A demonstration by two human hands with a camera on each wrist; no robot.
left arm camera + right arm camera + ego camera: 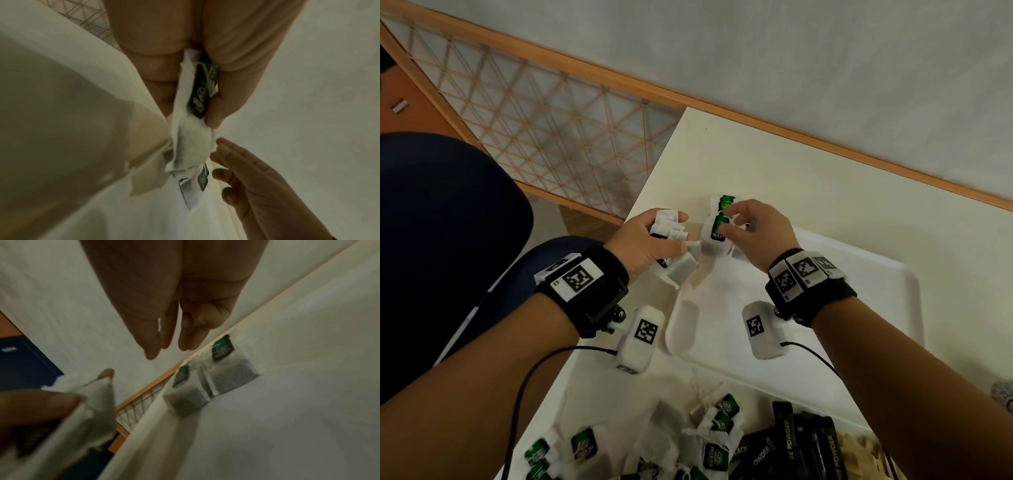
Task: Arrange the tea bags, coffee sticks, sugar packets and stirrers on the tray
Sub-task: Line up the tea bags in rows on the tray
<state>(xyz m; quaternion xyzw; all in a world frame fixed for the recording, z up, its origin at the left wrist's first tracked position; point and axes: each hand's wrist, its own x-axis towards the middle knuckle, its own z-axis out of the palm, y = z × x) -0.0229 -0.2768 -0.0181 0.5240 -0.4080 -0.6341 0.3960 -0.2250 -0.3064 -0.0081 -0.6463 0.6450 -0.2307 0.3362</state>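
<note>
- Tea bags (717,222) with green tags are lying at the far corner of the white tray (876,274).
- The left hand (650,240) is clutching a bunch of tea bags (191,129), fingers curled round them.
- The right hand (756,229) is hovering just over the tray's bags, fingers loose, gripping nothing.
- More tea bags and black coffee sticks (808,442) are lying heaped on the table (756,164).

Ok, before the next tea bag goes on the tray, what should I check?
1. Left hand grips a bunch of tea bags: ok.
2. Right hand holds nothing, fingers loosely extended: ok.
3. Two tea bags on the tray lie side by side, tags up: ok.
4. White tray has bare room beside them: ok.
5. Strings in the bunch tangled: cannot tell.
</note>
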